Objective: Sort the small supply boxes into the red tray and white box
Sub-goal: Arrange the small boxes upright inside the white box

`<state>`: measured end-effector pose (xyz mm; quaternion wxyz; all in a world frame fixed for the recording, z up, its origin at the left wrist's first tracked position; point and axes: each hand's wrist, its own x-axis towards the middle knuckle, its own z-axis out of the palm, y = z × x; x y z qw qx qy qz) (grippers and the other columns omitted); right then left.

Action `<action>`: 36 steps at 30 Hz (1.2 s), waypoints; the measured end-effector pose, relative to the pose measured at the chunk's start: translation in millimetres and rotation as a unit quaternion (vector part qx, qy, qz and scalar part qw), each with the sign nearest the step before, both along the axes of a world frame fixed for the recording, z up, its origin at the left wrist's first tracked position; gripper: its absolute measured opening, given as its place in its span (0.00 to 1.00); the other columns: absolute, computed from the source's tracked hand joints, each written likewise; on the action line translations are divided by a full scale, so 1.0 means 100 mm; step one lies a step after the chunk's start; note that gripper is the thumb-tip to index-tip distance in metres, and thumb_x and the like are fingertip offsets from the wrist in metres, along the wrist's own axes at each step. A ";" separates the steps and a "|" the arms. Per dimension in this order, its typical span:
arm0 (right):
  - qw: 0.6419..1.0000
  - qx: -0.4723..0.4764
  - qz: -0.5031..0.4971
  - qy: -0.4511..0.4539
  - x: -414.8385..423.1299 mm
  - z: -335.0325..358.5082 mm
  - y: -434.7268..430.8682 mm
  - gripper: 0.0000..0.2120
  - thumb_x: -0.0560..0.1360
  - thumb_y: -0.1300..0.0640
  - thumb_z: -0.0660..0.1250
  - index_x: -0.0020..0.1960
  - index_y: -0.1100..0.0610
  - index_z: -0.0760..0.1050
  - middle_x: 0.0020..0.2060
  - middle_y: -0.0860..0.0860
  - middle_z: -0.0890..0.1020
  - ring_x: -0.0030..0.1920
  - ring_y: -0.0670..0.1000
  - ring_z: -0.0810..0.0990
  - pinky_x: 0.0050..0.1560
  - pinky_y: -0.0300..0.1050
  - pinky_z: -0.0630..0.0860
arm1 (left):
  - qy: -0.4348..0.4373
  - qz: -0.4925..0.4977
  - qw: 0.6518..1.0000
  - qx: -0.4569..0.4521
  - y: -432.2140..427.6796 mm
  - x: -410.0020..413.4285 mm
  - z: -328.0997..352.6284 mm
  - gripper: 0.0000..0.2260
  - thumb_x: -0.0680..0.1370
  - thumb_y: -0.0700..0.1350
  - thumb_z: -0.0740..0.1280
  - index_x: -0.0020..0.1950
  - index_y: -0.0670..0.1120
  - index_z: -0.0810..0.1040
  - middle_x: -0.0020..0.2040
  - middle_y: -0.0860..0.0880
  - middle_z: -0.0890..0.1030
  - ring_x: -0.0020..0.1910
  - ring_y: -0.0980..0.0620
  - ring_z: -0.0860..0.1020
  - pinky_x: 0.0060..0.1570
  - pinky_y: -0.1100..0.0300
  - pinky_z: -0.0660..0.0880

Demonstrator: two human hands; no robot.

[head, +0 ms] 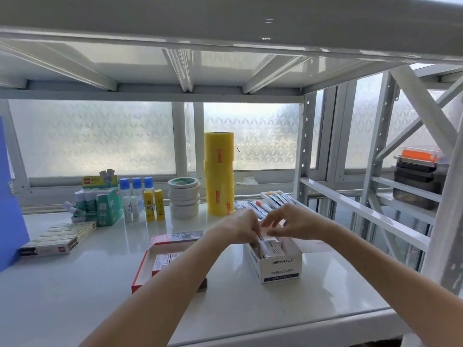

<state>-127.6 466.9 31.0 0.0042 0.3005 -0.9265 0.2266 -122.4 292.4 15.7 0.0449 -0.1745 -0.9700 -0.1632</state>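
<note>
Your left hand (pixel 244 227) and right hand (pixel 292 222) pinch small boxes (pixel 271 247) inside the white box (pixel 280 270), marked "PAPER CLIPS". The red tray (pixel 144 267) sits just left; bare shelf (pixel 75 291) lies in front.

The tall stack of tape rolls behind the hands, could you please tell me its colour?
The tape stack is yellow with small orange-red labels, seen in the head view.

This looks like a stockroom for office supplies: a white metal rack shelf (pixel 75 284) with perforated steel posts (pixel 304 156) stands before frosted patterned windows (pixel 92 136). At eleven o'clock stand yellow glue sticks (pixel 154 205) and green cartons of correction fluid (pixel 109 205). At twelve o'clock rise stacked yellow tape rolls (pixel 219 174) and white tape rolls (pixel 184 197).
</note>
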 end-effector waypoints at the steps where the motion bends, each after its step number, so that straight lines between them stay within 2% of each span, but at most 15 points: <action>1: 1.000 -0.022 0.014 -0.015 0.03 0.06 0.02 0.10 0.73 0.56 0.70 0.54 0.56 0.82 0.49 0.51 0.85 0.44 0.43 0.81 0.46 0.31 0.76 | 0.002 -0.001 1.000 0.016 -0.01 0.00 0.02 0.14 0.70 0.42 0.75 0.55 0.44 0.85 0.54 0.46 0.84 0.53 0.49 0.81 0.54 0.56 0.79; 4: 0.998 0.012 0.016 -0.059 0.15 0.13 0.01 0.12 0.72 0.48 0.71 0.50 0.55 0.82 0.47 0.51 0.86 0.42 0.48 0.83 0.47 0.42 0.78 | 0.012 -0.006 0.999 0.037 -0.04 0.03 0.08 0.11 0.68 0.41 0.76 0.51 0.42 0.86 0.50 0.45 0.86 0.49 0.49 0.83 0.53 0.54 0.81; 6: 0.994 0.077 -0.009 -0.076 0.23 0.10 -0.07 0.17 0.68 0.40 0.72 0.48 0.52 0.80 0.46 0.51 0.86 0.39 0.48 0.84 0.44 0.43 0.77 | 0.010 -0.009 0.999 0.034 -0.04 0.05 0.10 0.08 0.68 0.40 0.76 0.47 0.42 0.86 0.46 0.44 0.87 0.46 0.49 0.84 0.51 0.53 0.82; 8: 0.990 0.112 -0.037 -0.071 0.28 0.06 -0.17 0.19 0.66 0.38 0.72 0.47 0.50 0.77 0.46 0.51 0.85 0.37 0.48 0.83 0.41 0.43 0.76 | 0.002 -0.009 1.000 0.021 -0.02 0.08 0.11 0.07 0.68 0.39 0.75 0.45 0.41 0.86 0.45 0.43 0.87 0.46 0.48 0.84 0.50 0.52 0.82; 10: 0.990 0.109 -0.048 -0.069 0.28 0.04 -0.25 0.15 0.67 0.42 0.72 0.48 0.50 0.78 0.45 0.51 0.84 0.38 0.49 0.82 0.37 0.40 0.74 | -0.010 -0.009 1.000 0.010 -0.01 0.09 0.11 0.08 0.68 0.39 0.74 0.47 0.41 0.87 0.46 0.42 0.86 0.47 0.46 0.84 0.49 0.52 0.82; 13: 0.989 0.106 -0.071 -0.069 0.28 0.08 -0.26 0.16 0.66 0.46 0.72 0.50 0.52 0.79 0.46 0.52 0.83 0.43 0.50 0.81 0.39 0.41 0.74 | -0.021 -0.007 1.000 0.007 0.01 0.10 0.09 0.09 0.69 0.39 0.74 0.48 0.42 0.86 0.47 0.43 0.86 0.48 0.47 0.84 0.48 0.54 0.80; 17: 0.989 0.085 -0.124 0.008 0.26 0.17 -0.20 0.17 0.64 0.48 0.74 0.50 0.54 0.79 0.46 0.53 0.81 0.42 0.51 0.77 0.40 0.44 0.73 | -0.027 -0.011 1.000 0.007 -0.01 0.09 0.07 0.09 0.70 0.40 0.75 0.49 0.43 0.86 0.49 0.45 0.87 0.48 0.48 0.84 0.51 0.55 0.81; 20: 0.984 0.126 -0.126 0.028 0.29 0.14 -0.24 0.17 0.66 0.47 0.73 0.51 0.53 0.78 0.47 0.52 0.82 0.44 0.51 0.77 0.36 0.41 0.70 | -0.030 -0.014 0.999 0.003 -0.01 0.11 0.07 0.10 0.70 0.41 0.75 0.50 0.43 0.86 0.50 0.46 0.86 0.49 0.48 0.83 0.51 0.56 0.81; 25: 0.979 0.155 -0.132 0.017 0.28 0.07 -0.27 0.17 0.68 0.49 0.72 0.53 0.54 0.78 0.50 0.52 0.82 0.46 0.52 0.77 0.38 0.41 0.71 | -0.025 -0.014 1.000 -0.011 -0.01 0.14 0.07 0.11 0.70 0.41 0.75 0.51 0.42 0.86 0.51 0.44 0.86 0.49 0.48 0.83 0.50 0.55 0.81; 28: 0.980 0.153 -0.126 -0.006 0.26 0.07 -0.27 0.15 0.68 0.51 0.72 0.53 0.54 0.77 0.49 0.52 0.82 0.45 0.51 0.78 0.34 0.38 0.70 | -0.030 -0.012 0.999 -0.013 -0.01 0.15 0.06 0.11 0.71 0.41 0.74 0.53 0.42 0.85 0.52 0.44 0.86 0.50 0.47 0.83 0.52 0.53 0.82; 33: 0.981 0.142 -0.129 0.007 0.26 0.08 -0.26 0.16 0.67 0.50 0.72 0.52 0.55 0.78 0.49 0.53 0.82 0.48 0.52 0.80 0.40 0.41 0.74 | -0.033 0.007 0.999 -0.027 0.06 0.19 0.07 0.14 0.67 0.47 0.78 0.51 0.44 0.86 0.49 0.47 0.86 0.46 0.50 0.81 0.51 0.53 0.80; 36: 0.978 0.155 -0.138 0.026 0.26 0.05 -0.28 0.16 0.67 0.49 0.72 0.52 0.54 0.79 0.50 0.52 0.82 0.49 0.52 0.80 0.41 0.42 0.74 | -0.035 0.022 0.998 -0.042 0.11 0.21 0.05 0.17 0.66 0.50 0.79 0.51 0.44 0.85 0.50 0.46 0.86 0.51 0.47 0.82 0.56 0.50 0.78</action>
